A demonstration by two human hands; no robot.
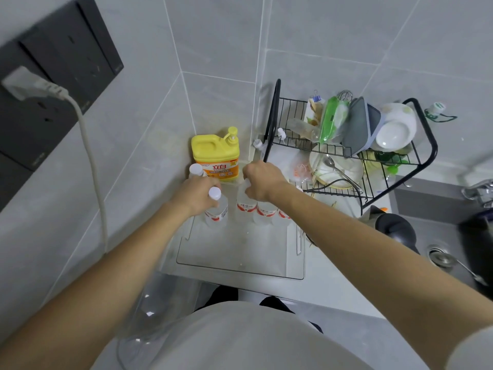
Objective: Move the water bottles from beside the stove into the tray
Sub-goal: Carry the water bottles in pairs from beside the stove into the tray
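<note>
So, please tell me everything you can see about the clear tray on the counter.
The clear tray looks like transparent plastic, rectangular with rounded corners and a low rim. It lies flat on the pale counter, in front of the yellow detergent jug and left of the black dish rack. Several water bottles with white caps and red labels stand upright at its far end; the near part holds nothing. The left hand and right hand are on those bottles.
</note>
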